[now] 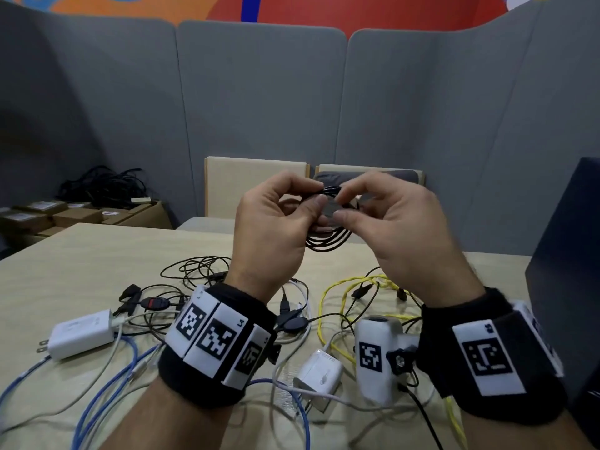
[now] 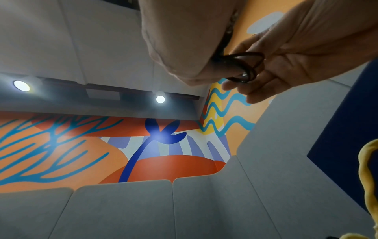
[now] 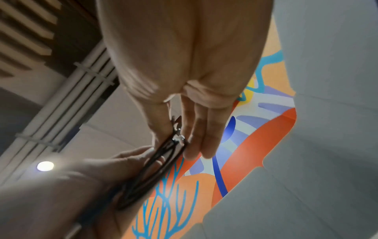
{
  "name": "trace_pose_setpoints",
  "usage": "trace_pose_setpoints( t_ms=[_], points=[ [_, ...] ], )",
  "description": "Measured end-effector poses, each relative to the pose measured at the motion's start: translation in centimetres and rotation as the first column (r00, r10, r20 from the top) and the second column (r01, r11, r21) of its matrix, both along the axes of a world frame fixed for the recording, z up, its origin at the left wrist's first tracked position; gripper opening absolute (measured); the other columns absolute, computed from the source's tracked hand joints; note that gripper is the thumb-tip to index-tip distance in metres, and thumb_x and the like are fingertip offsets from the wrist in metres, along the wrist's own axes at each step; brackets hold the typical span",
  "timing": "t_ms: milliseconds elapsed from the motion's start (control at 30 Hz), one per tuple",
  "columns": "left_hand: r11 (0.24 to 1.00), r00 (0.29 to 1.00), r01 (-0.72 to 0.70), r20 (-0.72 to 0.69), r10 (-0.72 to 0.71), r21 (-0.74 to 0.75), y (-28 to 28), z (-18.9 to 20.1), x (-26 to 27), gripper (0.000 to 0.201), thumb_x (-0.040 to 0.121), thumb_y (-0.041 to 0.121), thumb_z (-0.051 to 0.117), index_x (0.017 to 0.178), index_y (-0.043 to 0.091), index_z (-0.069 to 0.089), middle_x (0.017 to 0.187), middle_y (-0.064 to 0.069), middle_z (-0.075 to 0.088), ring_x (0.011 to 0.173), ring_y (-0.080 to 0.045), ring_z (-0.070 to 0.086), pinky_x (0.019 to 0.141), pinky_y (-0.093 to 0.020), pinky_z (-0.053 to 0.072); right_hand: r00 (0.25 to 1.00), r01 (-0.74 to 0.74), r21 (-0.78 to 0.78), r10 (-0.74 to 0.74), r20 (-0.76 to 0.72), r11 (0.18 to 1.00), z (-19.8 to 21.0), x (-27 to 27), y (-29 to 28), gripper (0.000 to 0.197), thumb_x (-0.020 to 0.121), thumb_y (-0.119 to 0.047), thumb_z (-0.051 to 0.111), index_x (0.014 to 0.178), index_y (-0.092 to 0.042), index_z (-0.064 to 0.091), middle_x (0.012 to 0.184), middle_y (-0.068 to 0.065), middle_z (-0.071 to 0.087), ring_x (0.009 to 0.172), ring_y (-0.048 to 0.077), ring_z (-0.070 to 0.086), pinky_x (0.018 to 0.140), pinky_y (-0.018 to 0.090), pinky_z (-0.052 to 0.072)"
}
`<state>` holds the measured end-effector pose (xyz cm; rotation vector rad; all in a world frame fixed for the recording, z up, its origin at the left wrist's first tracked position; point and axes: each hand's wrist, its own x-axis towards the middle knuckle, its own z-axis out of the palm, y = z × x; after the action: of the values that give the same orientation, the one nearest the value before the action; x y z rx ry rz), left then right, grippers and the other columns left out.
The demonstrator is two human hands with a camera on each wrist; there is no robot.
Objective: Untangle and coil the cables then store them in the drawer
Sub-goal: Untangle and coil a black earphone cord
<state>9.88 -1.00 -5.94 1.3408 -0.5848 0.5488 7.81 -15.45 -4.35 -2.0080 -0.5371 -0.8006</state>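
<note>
- My left hand [image 1: 276,222] grips the thin black coiled cable [image 1: 328,243], fingers curled round its loops, raised above the pale wooden table [image 1: 97,254].
- My right hand [image 1: 399,222] pinches the coil's upper side between thumb and fingertips, apparently at a metal-tipped end.
- Advice: tuck that end round the loops firmly, keeping them stacked flat so none springs loose.
- The twisted yellow cable [image 1: 344,287] and the others lie tangled on the near table, not yet coiled.
- No drawer is clearly identifiable.
</note>
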Motion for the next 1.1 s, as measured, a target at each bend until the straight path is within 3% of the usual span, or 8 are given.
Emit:
trace_pose_setpoints(
  t_ms=[167,300,467,567,667,767,933,1100],
  points=[
    [0.999,0.999,-0.043,-0.009,0.043,0.009,0.2,-0.1,0.3,0.018,0.086,-0.006,0.064,0.085,0.012,0.064,0.070,0.002,0.064,0.058,-0.011,0.064,0.059,-0.025,0.056,0.967,0.200,-0.125,-0.175,0.186,0.972,0.0,0.2,0.0,0.007,0.084,-0.020,0.075,0.086,-0.021,0.068,0.084,-0.007,0.061,0.074,0.005,0.058,0.067,0.017,0.047],
    [0.995,0.997,-0.081,0.012,0.080,0.062,0.3,-0.2,0.5,0.022,0.087,-0.005,0.064,0.088,0.016,0.064,0.076,0.001,0.065,0.061,-0.010,0.063,0.062,-0.027,0.057,0.975,0.207,-0.131,-0.193,0.107,0.970,0.3,0.1,-0.6,0.009,0.091,-0.015,0.067,0.082,-0.019,0.065,0.071,-0.006,0.066,0.066,0.009,0.062,0.066,0.029,0.052],
    [0.990,0.996,-0.091,0.036,0.088,0.104,0.6,0.0,0.5,0.024,0.088,-0.007,0.062,0.087,0.017,0.064,0.075,0.001,0.065,0.064,-0.011,0.063,0.067,-0.034,0.059,0.979,-0.057,0.177,0.090,-0.183,0.983,1.1,-0.6,-2.2,0.021,0.096,0.000,0.053,0.081,-0.015,0.057,0.075,0.003,0.071,0.067,0.023,0.071,0.071,0.046,0.061],
    [0.992,0.998,-0.063,0.010,0.063,0.106,0.6,0.1,0.4,0.025,0.088,-0.009,0.060,0.087,0.016,0.065,0.073,0.003,0.064,0.062,-0.010,0.061,0.068,-0.035,0.058,0.967,-0.054,0.055,0.066,-0.246,0.997,1.0,-0.6,-2.6,0.022,0.092,0.001,0.059,0.080,-0.018,0.059,0.074,0.001,0.069,0.072,0.024,0.071,0.075,0.050,0.059],
    [0.983,1.000,0.001,-0.021,0.003,0.183,0.6,0.1,0.2,0.025,0.087,-0.007,0.062,0.085,0.017,0.068,0.072,0.004,0.067,0.064,-0.012,0.064,0.064,-0.023,0.053,0.951,-0.037,-0.182,-0.021,-0.307,0.983,1.0,-0.9,-2.5,0.010,0.087,-0.017,0.067,0.079,-0.021,0.063,0.074,-0.001,0.069,0.073,0.026,0.066,0.077,0.053,0.055],
    [0.973,0.996,0.082,-0.049,-0.073,0.217,0.5,0.2,-0.3,0.020,0.085,-0.006,0.065,0.086,0.014,0.071,0.077,-0.002,0.071,0.067,-0.015,0.065,0.066,-0.022,0.051,0.949,-0.043,-0.183,-0.018,-0.316,0.982,1.2,-1.3,-2.2,0.021,0.079,-0.042,0.068,0.085,-0.023,0.063,0.081,-0.001,0.071,0.078,0.019,0.067,0.079,0.049,0.054],
    [0.973,0.970,0.207,-0.151,-0.190,0.103,0.3,0.4,-0.6,0.021,0.081,-0.003,0.066,0.096,0.011,0.070,0.075,-0.003,0.068,0.062,-0.014,0.053,0.059,-0.022,0.046,0.948,-0.112,-0.045,0.093,-0.303,0.993,0.9,-0.8,-1.6,0.015,0.086,-0.017,0.072,0.089,-0.023,0.058,0.081,0.003,0.071,0.061,0.009,0.061,0.059,0.027,0.045],
    [0.904,0.880,0.393,-0.215,-0.423,-0.170,0.9,0.5,-0.4,0.033,0.075,-0.003,0.061,0.107,0.006,0.063,0.115,-0.014,0.061,0.077,-0.020,0.067,0.068,-0.024,0.053,0.950,-0.119,0.108,0.145,-0.278,0.987,1.1,-0.9,-1.8,0.012,0.090,-0.003,0.063,0.089,-0.014,0.059,0.070,0.006,0.070,0.049,0.011,0.051,0.047,0.030,0.040]
  ],
)
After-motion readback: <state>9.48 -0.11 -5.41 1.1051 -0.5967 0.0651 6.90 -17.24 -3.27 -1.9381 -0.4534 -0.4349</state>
